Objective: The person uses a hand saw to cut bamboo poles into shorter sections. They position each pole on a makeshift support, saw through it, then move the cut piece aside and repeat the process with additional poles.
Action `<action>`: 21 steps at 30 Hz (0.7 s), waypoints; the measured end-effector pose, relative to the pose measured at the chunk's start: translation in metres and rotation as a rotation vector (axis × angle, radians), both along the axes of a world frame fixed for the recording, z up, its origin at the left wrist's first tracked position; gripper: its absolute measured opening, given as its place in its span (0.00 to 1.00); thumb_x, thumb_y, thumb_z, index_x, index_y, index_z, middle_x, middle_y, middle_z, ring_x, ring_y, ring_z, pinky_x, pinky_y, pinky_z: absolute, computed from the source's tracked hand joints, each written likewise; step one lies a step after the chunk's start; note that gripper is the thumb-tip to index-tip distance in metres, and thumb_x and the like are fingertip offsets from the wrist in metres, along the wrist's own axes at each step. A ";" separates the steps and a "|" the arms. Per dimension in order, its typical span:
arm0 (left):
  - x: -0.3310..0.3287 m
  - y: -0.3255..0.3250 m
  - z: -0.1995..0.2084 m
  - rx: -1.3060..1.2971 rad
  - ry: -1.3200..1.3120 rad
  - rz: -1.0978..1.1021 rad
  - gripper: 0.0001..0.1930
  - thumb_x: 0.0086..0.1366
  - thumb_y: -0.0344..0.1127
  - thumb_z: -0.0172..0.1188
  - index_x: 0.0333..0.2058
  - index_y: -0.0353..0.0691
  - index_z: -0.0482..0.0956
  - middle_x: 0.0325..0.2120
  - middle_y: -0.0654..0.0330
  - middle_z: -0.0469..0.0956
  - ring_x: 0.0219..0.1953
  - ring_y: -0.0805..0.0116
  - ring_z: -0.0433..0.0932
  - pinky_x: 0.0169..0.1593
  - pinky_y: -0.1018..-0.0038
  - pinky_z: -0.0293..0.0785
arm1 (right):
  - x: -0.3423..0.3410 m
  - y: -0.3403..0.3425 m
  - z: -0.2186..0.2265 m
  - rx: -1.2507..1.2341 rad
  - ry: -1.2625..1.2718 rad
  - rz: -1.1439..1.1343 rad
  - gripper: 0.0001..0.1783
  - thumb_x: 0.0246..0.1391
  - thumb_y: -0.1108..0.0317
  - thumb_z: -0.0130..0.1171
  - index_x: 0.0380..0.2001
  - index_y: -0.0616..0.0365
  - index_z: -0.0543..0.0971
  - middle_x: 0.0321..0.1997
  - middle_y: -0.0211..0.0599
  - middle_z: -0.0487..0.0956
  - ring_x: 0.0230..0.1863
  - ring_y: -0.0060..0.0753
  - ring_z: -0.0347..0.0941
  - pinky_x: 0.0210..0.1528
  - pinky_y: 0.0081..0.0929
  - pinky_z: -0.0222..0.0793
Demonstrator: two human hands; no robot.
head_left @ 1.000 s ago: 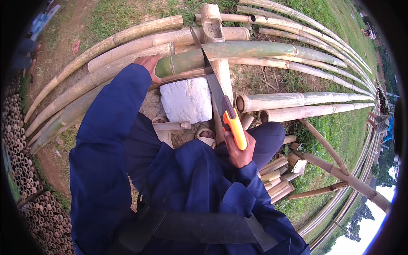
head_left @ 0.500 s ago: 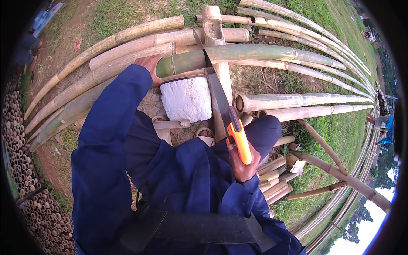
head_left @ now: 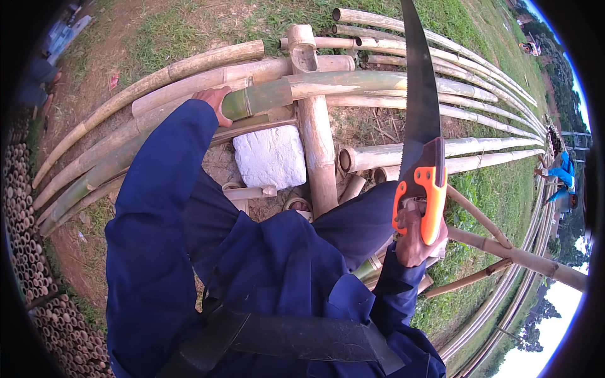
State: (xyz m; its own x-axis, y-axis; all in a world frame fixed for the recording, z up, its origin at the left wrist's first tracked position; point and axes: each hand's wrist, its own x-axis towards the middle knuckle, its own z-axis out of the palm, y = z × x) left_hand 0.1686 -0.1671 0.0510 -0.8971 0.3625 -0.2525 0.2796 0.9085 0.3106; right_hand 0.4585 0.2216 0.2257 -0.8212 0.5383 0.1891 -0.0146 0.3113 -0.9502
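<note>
Right hand (head_left: 418, 238) holds saw (head_left: 422, 94); left hand (head_left: 214, 103) grips green bamboo (head_left: 270, 96) (whether severed, unclear here). Risk: slack left hold could drop it.

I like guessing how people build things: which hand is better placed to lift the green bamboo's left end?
Probably the left hand: it is on the green bamboo's left end. The right hand is farther away and busy holding the orange-handled saw.

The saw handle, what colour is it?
Mostly orange, dark brown near the blade; the saw handle shows best in the head view.
</note>
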 end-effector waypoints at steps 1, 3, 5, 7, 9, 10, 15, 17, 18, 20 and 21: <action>0.003 0.003 0.000 0.023 -0.006 -0.023 0.43 0.38 0.45 0.78 0.57 0.43 0.76 0.40 0.42 0.84 0.48 0.40 0.82 0.54 0.55 0.76 | -0.003 -0.001 -0.010 -0.001 -0.008 0.023 0.03 0.58 0.77 0.62 0.32 0.66 0.79 0.25 0.35 0.77 0.20 0.21 0.71 0.23 0.20 0.68; -0.002 0.002 0.003 0.055 -0.019 -0.016 0.40 0.37 0.45 0.78 0.54 0.43 0.77 0.41 0.45 0.83 0.49 0.42 0.81 0.55 0.56 0.76 | -0.007 -0.005 -0.024 -0.070 -0.032 0.094 0.05 0.60 0.76 0.64 0.33 0.66 0.77 0.21 0.32 0.75 0.19 0.21 0.71 0.24 0.21 0.68; -0.002 -0.007 -0.003 0.107 0.083 -0.014 0.39 0.37 0.44 0.79 0.52 0.43 0.77 0.42 0.48 0.81 0.50 0.44 0.80 0.55 0.57 0.75 | -0.007 -0.007 -0.034 -0.089 -0.105 0.173 0.05 0.60 0.74 0.64 0.34 0.64 0.79 0.21 0.30 0.77 0.21 0.20 0.72 0.23 0.19 0.67; -0.007 -0.015 -0.009 0.172 0.304 -0.047 0.39 0.37 0.44 0.80 0.52 0.45 0.77 0.44 0.52 0.79 0.52 0.46 0.78 0.56 0.58 0.74 | -0.010 -0.016 -0.035 -0.071 -0.158 0.229 0.08 0.61 0.73 0.64 0.40 0.67 0.81 0.24 0.29 0.78 0.22 0.18 0.71 0.26 0.18 0.67; -0.003 -0.015 -0.008 0.217 0.307 0.013 0.39 0.39 0.44 0.81 0.54 0.47 0.77 0.45 0.55 0.76 0.53 0.49 0.75 0.57 0.59 0.72 | -0.016 -0.025 -0.039 -0.042 -0.201 0.266 0.13 0.61 0.73 0.64 0.47 0.69 0.81 0.25 0.27 0.78 0.23 0.15 0.70 0.27 0.16 0.65; -0.001 -0.018 -0.004 0.233 0.312 0.044 0.39 0.40 0.44 0.81 0.54 0.48 0.77 0.46 0.56 0.75 0.54 0.50 0.74 0.57 0.60 0.72 | -0.018 -0.029 -0.043 -0.059 -0.199 0.288 0.13 0.61 0.73 0.64 0.47 0.68 0.81 0.25 0.27 0.78 0.23 0.15 0.70 0.27 0.16 0.65; 0.022 -0.025 -0.060 0.036 0.750 -0.131 0.44 0.51 0.47 0.77 0.66 0.48 0.67 0.53 0.59 0.74 0.55 0.55 0.74 0.59 0.59 0.70 | -0.023 -0.050 -0.067 -0.144 -0.228 0.334 0.17 0.61 0.74 0.65 0.52 0.69 0.81 0.31 0.26 0.80 0.29 0.14 0.71 0.32 0.16 0.67; 0.025 -0.013 -0.063 -0.061 0.884 -0.105 0.46 0.53 0.47 0.76 0.68 0.47 0.63 0.54 0.58 0.73 0.55 0.56 0.74 0.59 0.59 0.70 | -0.027 -0.059 -0.076 -0.215 -0.224 0.333 0.19 0.61 0.74 0.65 0.54 0.69 0.80 0.36 0.27 0.82 0.34 0.14 0.72 0.37 0.16 0.69; 0.027 -0.013 -0.062 -0.082 0.848 -0.095 0.47 0.53 0.48 0.76 0.69 0.48 0.62 0.55 0.57 0.73 0.55 0.56 0.73 0.59 0.59 0.70 | -0.029 -0.067 -0.076 -0.270 -0.207 0.322 0.19 0.62 0.75 0.63 0.55 0.69 0.80 0.38 0.29 0.83 0.35 0.15 0.73 0.38 0.16 0.70; 0.032 -0.008 -0.050 -0.110 0.768 -0.077 0.50 0.52 0.50 0.76 0.71 0.49 0.60 0.55 0.56 0.72 0.56 0.57 0.73 0.59 0.59 0.70 | -0.027 -0.068 -0.075 -0.233 -0.268 0.328 0.20 0.63 0.75 0.63 0.57 0.69 0.79 0.39 0.30 0.83 0.36 0.15 0.74 0.40 0.17 0.71; 0.025 -0.009 -0.051 -0.153 0.718 -0.061 0.49 0.52 0.50 0.77 0.69 0.49 0.61 0.55 0.56 0.72 0.56 0.56 0.73 0.59 0.59 0.70 | -0.026 -0.068 -0.076 -0.234 -0.254 0.321 0.20 0.62 0.75 0.63 0.57 0.69 0.79 0.39 0.30 0.83 0.36 0.15 0.74 0.40 0.17 0.71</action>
State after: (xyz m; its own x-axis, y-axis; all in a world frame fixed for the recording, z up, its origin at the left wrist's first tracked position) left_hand 0.1936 -0.1758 0.0004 -0.8398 0.4248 0.3380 0.4180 0.9033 -0.0968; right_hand 0.4320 0.1537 0.1499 -0.9577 0.2542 -0.1352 0.1666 0.1062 -0.9803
